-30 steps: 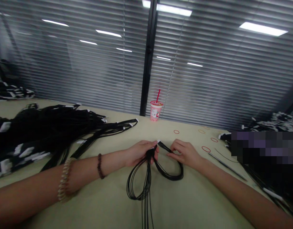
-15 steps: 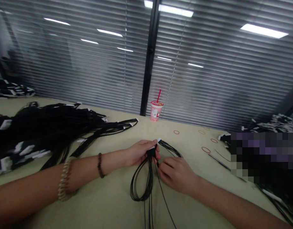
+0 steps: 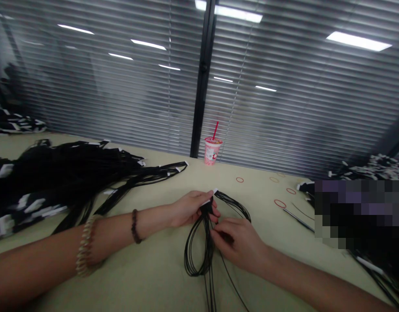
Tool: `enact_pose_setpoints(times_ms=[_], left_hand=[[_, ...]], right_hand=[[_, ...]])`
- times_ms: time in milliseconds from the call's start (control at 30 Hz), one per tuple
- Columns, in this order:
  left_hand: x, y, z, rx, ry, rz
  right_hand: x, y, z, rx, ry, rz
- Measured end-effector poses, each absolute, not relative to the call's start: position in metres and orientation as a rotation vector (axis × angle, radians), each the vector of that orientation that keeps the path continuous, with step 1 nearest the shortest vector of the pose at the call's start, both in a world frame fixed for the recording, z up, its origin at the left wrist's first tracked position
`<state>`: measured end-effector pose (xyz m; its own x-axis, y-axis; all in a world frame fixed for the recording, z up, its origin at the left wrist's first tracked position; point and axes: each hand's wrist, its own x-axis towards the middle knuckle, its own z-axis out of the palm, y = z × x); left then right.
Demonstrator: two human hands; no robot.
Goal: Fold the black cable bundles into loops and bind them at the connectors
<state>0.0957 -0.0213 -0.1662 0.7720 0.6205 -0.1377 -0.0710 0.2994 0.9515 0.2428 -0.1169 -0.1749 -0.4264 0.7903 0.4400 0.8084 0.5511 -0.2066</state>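
In the middle of the view, my left hand (image 3: 191,209) is closed round the top of a bundle of thin black cables (image 3: 185,253). A white connector (image 3: 215,190) shows by its thumb. The cables hang below in a loop, with several loose ends trailing toward the bottom edge. Another part of the bundle arcs away to the right, behind my right hand (image 3: 240,240). The right thumb and forefinger pinch a thin black cable close under the left fingers; their exact contact point is partly hidden.
Heaps of black cables with white connectors (image 3: 79,173) cover the left of the table. More cables (image 3: 368,264) lie at the right, partly pixelated. A pink cup with a red straw (image 3: 211,151) stands by the window blinds. Rubber bands (image 3: 279,203) and a thin rod (image 3: 299,219) lie right of centre.
The hanging loop has swung slightly right. My right fingers have moved a little and now pinch nearer the cables under my left hand, which stays in place.
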Motion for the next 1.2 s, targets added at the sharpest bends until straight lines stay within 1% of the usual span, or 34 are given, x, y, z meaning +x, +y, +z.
enact_pose_setpoints(times_ms=[133,267,333,433,567,633,700,833,933,1033,1200], left_hand=[[0.096,-0.021,-0.168,1.192,0.537,0.509],[0.097,-0.022,-0.169,1.189,0.543,0.519],[0.098,-0.022,-0.169,1.189,0.56,0.534],[0.099,-0.022,-0.169,1.198,0.564,0.541],[0.1,-0.021,-0.171,1.21,0.545,0.474],[0.1,-0.021,-0.172,1.211,0.541,0.467],[0.099,-0.021,-0.172,1.215,0.541,0.477],[0.098,-0.022,-0.17,1.252,0.557,0.483],[0.097,-0.023,-0.168,1.258,0.571,0.461],[0.097,-0.022,-0.167,1.251,0.59,0.428],[0.097,-0.022,-0.166,1.237,0.554,0.398]], right_hand=[[0.242,-0.117,-0.178,-1.298,-2.259,0.009],[0.241,-0.115,-0.175,-1.344,-2.095,0.249],[0.241,-0.113,-0.169,-1.36,-1.982,0.502],[0.246,-0.112,-0.153,-1.299,-1.791,0.964],[0.262,-0.111,-0.124,-1.067,-1.606,1.513],[0.272,-0.111,-0.11,-0.912,-1.487,1.661],[0.283,-0.111,-0.095,-0.788,-1.413,1.581],[0.303,-0.11,-0.069,-0.775,-1.372,1.05],[0.315,-0.108,-0.056,-0.793,-1.319,0.807],[0.328,-0.103,-0.051,-0.791,-1.279,0.719],[0.333,-0.091,-0.061,-0.869,-1.249,0.713]])
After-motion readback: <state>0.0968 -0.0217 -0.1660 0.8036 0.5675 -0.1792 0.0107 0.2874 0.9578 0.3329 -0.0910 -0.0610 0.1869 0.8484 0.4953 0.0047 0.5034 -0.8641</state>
